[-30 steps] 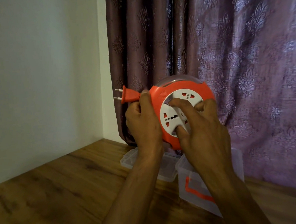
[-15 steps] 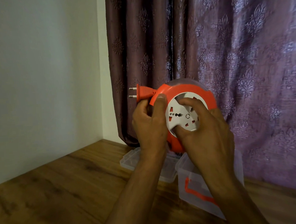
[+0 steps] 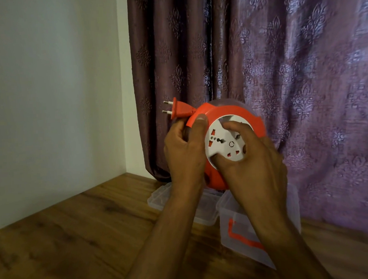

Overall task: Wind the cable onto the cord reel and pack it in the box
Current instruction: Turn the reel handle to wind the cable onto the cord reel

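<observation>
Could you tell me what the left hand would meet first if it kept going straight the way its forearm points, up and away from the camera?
Probably the purple curtain, directly behind the left hand and the orange plug it holds beside the cord reel. Depth is unclear from this single view.

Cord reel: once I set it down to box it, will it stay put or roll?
The cord reel looks round-bodied, so on edge it would probably roll; flat on its white socket face it should sit steady. Its smooth plastic may slip, and the plug sticking out may snag the clear box.
</observation>
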